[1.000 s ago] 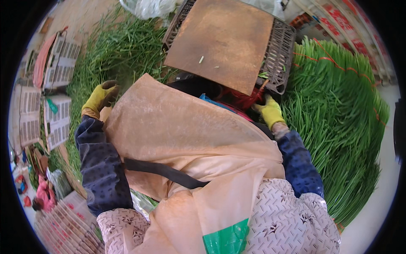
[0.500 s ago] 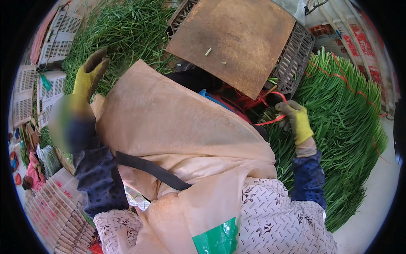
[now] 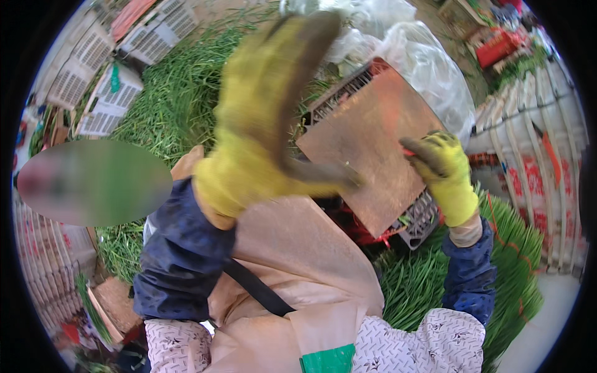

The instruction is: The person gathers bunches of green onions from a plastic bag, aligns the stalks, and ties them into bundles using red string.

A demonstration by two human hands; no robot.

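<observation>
My left hand (image 3: 255,118), in a yellow glove with a dark palm, is raised in front of me and smeared by motion. Its fingers and thumb are spread with nothing between them. Over the right side of a brown square board (image 3: 367,155), my right hand (image 3: 451,177) wears a matching glove. Its fingers are curled together, and a bit of red strip (image 3: 407,151) shows at the fingertips; most of the strip is hidden or blurred. The board lies on a dark plastic crate (image 3: 416,230), with red strips (image 3: 380,239) below its near corner.
Bundled long green leaves (image 3: 429,280), tied with red strips, lie at the right. Loose green stalks (image 3: 168,105) cover the ground at far left. Clear plastic sheeting (image 3: 429,56) is bunched behind the board. White crates (image 3: 93,93) stand at left. A tan apron (image 3: 280,242) covers my lap.
My left hand has swung from the far left inward and up before the board. The right hand has risen from beside the leaves to the board's right side. The view has shifted.
</observation>
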